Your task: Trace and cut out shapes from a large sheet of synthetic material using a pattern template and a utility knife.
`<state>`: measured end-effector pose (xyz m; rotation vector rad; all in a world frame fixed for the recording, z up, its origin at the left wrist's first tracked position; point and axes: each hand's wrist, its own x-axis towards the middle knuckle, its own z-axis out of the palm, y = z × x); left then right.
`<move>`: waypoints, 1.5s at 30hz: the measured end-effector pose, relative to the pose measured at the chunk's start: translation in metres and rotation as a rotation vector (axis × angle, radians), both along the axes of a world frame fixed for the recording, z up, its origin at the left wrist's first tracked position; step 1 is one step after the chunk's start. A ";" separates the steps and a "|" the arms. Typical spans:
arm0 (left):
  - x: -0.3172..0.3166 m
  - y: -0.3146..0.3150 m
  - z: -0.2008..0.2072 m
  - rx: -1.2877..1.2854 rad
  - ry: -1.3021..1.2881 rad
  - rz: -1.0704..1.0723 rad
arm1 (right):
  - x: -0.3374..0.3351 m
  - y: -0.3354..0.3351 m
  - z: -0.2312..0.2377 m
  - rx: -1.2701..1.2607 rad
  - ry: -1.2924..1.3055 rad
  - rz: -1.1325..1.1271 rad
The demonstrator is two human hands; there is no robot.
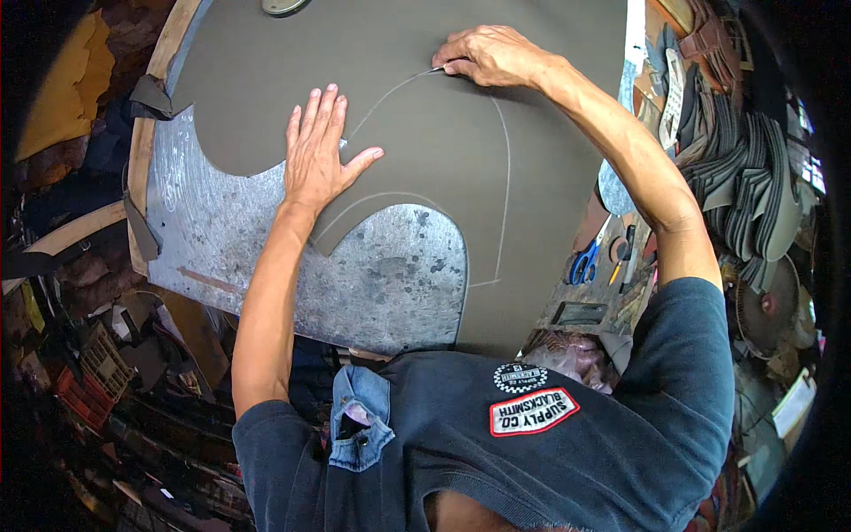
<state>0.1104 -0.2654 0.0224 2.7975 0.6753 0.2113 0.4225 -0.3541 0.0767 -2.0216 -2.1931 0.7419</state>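
Note:
A dark grey-brown sheet (pixel 567 160) lies over a metal-topped table, with curved white lines drawn on it. My left hand (pixel 319 155) rests flat on the sheet, fingers apart, beside a small light gap at one end of a curved line. Farther off and to the right, my right hand (pixel 487 58) is closed in a pinch at the top of that curve. A thin dark tip shows under its fingertips, right on the line; the rest of that small tool is hidden in my fingers, so its kind is unclear.
The scuffed metal tabletop (pixel 399 266) shows through rounded cut-outs. A round metal object (pixel 284 5) lies on the sheet's far edge. Blue-handled scissors (pixel 585 264) and a dark rectangular block (pixel 579 313) lie at right, near stacked curved dark pieces (pixel 745 177). Wooden edging (pixel 142 177) borders the table's left.

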 end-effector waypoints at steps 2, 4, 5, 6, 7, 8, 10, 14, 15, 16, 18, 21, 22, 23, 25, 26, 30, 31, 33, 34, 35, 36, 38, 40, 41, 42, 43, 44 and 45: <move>0.000 0.000 0.000 -0.002 0.006 0.002 | 0.000 -0.005 -0.002 0.010 0.010 -0.012; 0.000 0.000 -0.001 -0.003 0.003 0.003 | -0.002 -0.008 -0.001 0.016 0.005 -0.069; 0.000 0.000 -0.001 -0.003 0.001 0.006 | -0.001 -0.011 -0.001 0.014 0.005 -0.070; 0.000 0.000 -0.002 -0.004 -0.001 0.004 | 0.002 -0.016 -0.001 0.020 -0.008 -0.092; 0.001 0.000 -0.002 0.012 -0.024 -0.002 | 0.004 -0.019 0.000 0.027 -0.022 -0.115; 0.001 0.000 -0.002 0.029 -0.047 -0.007 | 0.005 -0.021 -0.001 0.026 -0.024 -0.117; 0.000 0.001 -0.002 0.021 -0.019 -0.006 | 0.007 -0.029 -0.003 0.032 -0.015 -0.157; 0.003 0.002 -0.002 0.034 -0.044 -0.010 | 0.008 -0.043 -0.006 0.098 -0.029 -0.168; 0.002 0.001 -0.002 0.034 -0.047 -0.013 | 0.007 -0.049 -0.001 0.059 -0.030 -0.209; 0.001 0.002 0.000 0.036 -0.034 -0.006 | 0.006 -0.054 0.004 0.021 -0.032 -0.250; 0.000 0.002 -0.001 0.031 -0.027 -0.005 | 0.003 -0.063 0.003 0.015 -0.040 -0.271; -0.001 0.001 -0.006 0.035 -0.022 -0.008 | -0.004 -0.076 0.002 -0.007 -0.033 -0.329; -0.001 0.001 -0.005 0.029 -0.014 -0.009 | -0.008 -0.080 -0.001 0.012 -0.024 -0.362; -0.001 0.001 -0.005 0.022 -0.005 -0.011 | -0.011 -0.084 -0.002 0.031 -0.014 -0.394; 0.000 0.001 -0.005 0.023 -0.015 -0.014 | -0.018 -0.092 0.002 0.030 -0.003 -0.436; 0.000 0.001 -0.004 0.022 -0.021 -0.013 | -0.019 -0.098 0.004 0.030 0.007 -0.476; 0.000 0.002 -0.001 0.037 -0.024 -0.021 | -0.028 -0.113 0.003 0.035 0.029 -0.579; -0.001 0.002 -0.001 0.024 -0.017 -0.015 | -0.029 -0.113 0.000 0.042 0.019 -0.589; 0.008 0.001 0.005 0.011 -0.017 -0.025 | -0.035 -0.112 -0.003 0.057 0.010 -0.586; 0.017 -0.003 0.009 0.031 -0.018 -0.022 | -0.035 -0.114 -0.001 0.058 0.003 -0.601; 0.027 -0.007 0.013 0.050 -0.018 -0.020 | -0.034 -0.116 0.001 0.036 -0.003 -0.638; 0.054 -0.019 0.034 0.051 -0.067 -0.119 | -0.035 -0.117 0.003 0.014 -0.004 -0.666; 0.101 -0.039 0.040 0.024 -0.173 -0.334 | -0.039 -0.115 0.006 -0.014 0.002 -0.693; 0.132 -0.049 0.009 0.009 -0.134 -0.399 | -0.041 -0.106 -0.002 -0.007 0.012 -0.683; 0.141 -0.051 -0.003 -0.027 -0.114 -0.432 | -0.040 -0.107 -0.006 -0.013 0.012 -0.686; 0.144 -0.053 -0.005 -0.034 -0.114 -0.443 | -0.045 -0.109 0.004 -0.005 -0.003 -0.675; 0.145 -0.051 -0.007 -0.037 -0.100 -0.438 | -0.044 -0.113 0.003 -0.012 -0.002 -0.685; 0.147 -0.051 -0.010 -0.039 -0.086 -0.431 | -0.042 -0.117 0.002 0.002 0.000 -0.696; 0.148 -0.052 -0.010 -0.044 -0.079 -0.439 | -0.044 -0.120 0.001 0.018 0.007 -0.705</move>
